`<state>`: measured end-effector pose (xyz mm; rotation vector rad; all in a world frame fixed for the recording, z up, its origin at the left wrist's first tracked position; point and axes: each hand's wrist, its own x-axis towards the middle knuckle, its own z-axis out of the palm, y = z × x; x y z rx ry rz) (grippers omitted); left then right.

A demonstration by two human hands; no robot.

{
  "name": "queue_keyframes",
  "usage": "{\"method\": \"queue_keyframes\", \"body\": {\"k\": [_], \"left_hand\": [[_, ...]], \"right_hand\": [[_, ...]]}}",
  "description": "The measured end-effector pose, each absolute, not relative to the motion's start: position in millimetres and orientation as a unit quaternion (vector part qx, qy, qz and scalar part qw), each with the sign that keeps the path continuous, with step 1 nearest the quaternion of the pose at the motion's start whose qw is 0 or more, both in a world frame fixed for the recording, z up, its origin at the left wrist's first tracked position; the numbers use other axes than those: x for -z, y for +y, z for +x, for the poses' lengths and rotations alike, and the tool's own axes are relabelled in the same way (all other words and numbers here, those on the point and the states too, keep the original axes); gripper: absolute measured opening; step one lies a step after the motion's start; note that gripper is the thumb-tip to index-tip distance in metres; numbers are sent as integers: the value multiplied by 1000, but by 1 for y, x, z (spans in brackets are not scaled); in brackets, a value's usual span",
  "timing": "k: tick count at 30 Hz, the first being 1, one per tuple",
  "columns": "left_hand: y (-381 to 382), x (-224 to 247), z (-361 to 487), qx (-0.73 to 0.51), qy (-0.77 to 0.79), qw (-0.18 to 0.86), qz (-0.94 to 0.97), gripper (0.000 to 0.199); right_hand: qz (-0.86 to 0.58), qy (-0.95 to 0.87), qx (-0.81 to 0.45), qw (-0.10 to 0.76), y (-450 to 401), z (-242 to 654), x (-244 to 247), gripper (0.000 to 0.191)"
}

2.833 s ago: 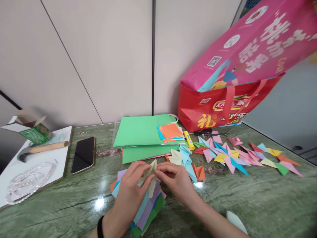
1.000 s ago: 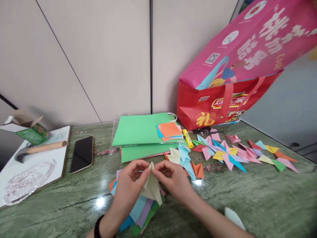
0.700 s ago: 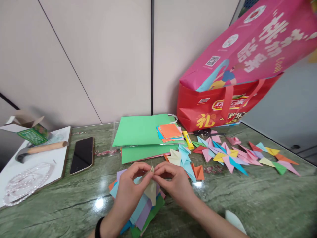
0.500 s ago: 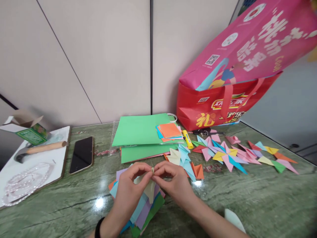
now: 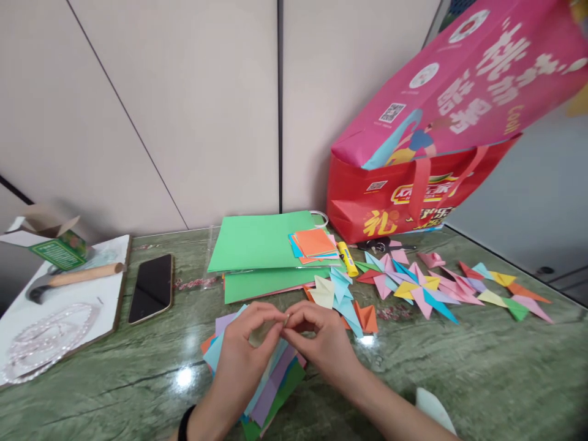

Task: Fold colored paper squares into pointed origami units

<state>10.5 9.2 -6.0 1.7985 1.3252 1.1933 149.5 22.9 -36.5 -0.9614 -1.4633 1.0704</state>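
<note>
Left hand: the left hand [image 5: 245, 343] pinches the cream paper [image 5: 287, 319] with thumb and finger; a black band [image 5: 184, 422] is on its wrist.
Right hand: the right hand [image 5: 324, 337] pinches the same bit, and the fingertips of both hands meet.
Cream paper: it is up between the hands, over the paper pile, and mostly hidden by fingers.
Paper pile: the loose pile [image 5: 271, 392] under the hands has purple, blue, green and orange sheets.
Folded bits: a light blue bit [image 5: 340, 288] and an orange bit [image 5: 366, 317] lie near the right hand.
Green sheets: the big green sheets [image 5: 261, 242] lie behind the hands, with small paper squares [image 5: 316, 242] on top.
Glue: a yellow glue stick [image 5: 348, 260] lies just beside them.
Stars: pointy paper shapes [image 5: 418, 285] in many colours spread to the right.
Bags: a pink bag [image 5: 459, 92] leans above a red bag [image 5: 362, 202].
Far left: a black phone [image 5: 151, 288] lies beside a white board [image 5: 110, 306] holding shiny beads [image 5: 50, 343].
</note>
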Motion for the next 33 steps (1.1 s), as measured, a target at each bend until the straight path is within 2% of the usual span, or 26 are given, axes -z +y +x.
{"method": "queue_keyframes", "body": {"k": [10, 19, 21, 24, 27, 33], "left_hand": [[12, 2, 10, -425, 520, 302, 677, 8], [15, 0, 6, -414, 557, 407, 594, 12], [15, 0, 6, -415, 556, 416, 588, 12], [15, 0, 7, -409, 539, 393, 623, 10], [15, 1, 7, -403, 521, 331, 676, 3], [15, 7, 6, -409, 509, 247, 716, 6]], "right_hand": [[-412, -589, -471, 512, 23, 149, 34, 8], [-421, -521, -554, 495, 26, 152, 31, 6], [-417, -515, -572, 483, 26, 153, 31, 13], [-397, -518, -587, 479, 26, 153, 31, 23], [-393, -518, -588, 481, 27, 153, 30, 20], [-399, -502, -568, 515, 27, 153, 27, 15]]}}
